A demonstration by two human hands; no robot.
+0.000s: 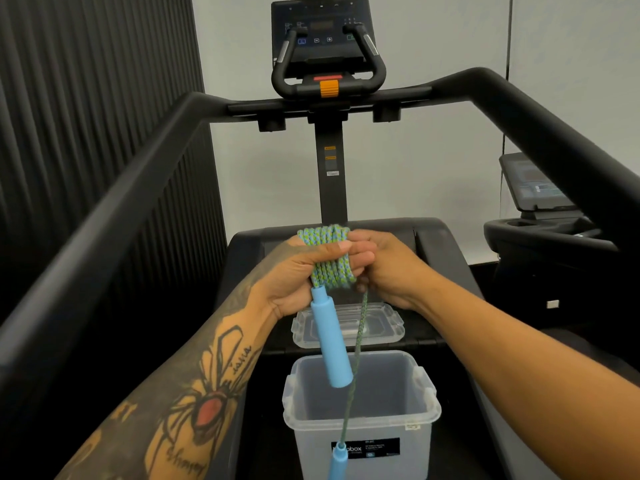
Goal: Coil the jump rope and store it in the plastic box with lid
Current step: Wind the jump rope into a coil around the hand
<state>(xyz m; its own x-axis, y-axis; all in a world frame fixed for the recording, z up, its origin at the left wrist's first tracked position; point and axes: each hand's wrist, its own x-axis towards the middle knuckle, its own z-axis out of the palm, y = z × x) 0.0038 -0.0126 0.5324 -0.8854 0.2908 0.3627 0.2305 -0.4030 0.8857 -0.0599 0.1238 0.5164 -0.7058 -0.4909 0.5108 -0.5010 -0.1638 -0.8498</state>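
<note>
You stood on the treadmill [540, 109], its rails running out past both of your hands and its console well above them. Below your hands the clear plastic box [360, 424] sat open on the treadmill deck, and its lid [381, 327] lay flat just beyond it, almost directly under your wrists. Your left hand [294, 275] was closed around the jump rope [329, 258], whose green-and-blue coils were wound over the fingers and pinned by the thumb. Your right hand [384, 268] was curled in against those coils from the other side, fingertips touching the wraps; I cannot tell whether it gripped the strand. One blue handle [330, 341] hung from the bottom of your left hand, tilted over the box's opening. A loose strand dropped from between your hands to the second handle [337, 462], which dangled in front of the box's near wall.
</note>
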